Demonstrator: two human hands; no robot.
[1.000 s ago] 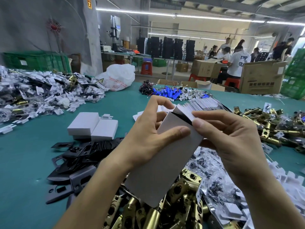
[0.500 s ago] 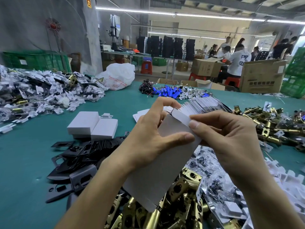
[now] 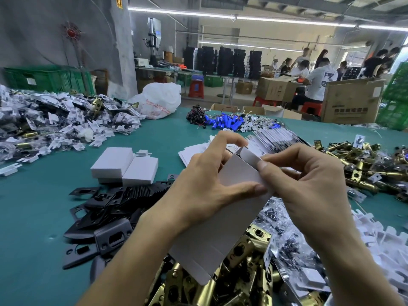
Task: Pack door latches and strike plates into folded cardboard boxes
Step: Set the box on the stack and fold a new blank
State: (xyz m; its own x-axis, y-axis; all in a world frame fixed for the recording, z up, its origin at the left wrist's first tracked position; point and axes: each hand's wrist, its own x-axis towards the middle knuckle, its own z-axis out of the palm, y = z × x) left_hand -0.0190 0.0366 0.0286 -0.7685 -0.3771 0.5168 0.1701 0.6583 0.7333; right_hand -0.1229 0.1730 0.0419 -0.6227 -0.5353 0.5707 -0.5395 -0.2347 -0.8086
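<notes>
plainly white, half-folded cardboard box (image 3: 223, 219), flap raised.

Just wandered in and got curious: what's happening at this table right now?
A person is folding up a white cardboard box over the green table. The left hand has its grip round the box's body, and the right hand pinches the far end flap. Black strike plates lie piled at left, brass latches under the box, and two closed white boxes sit further back. What's inside the held box can't be seen.
</notes>
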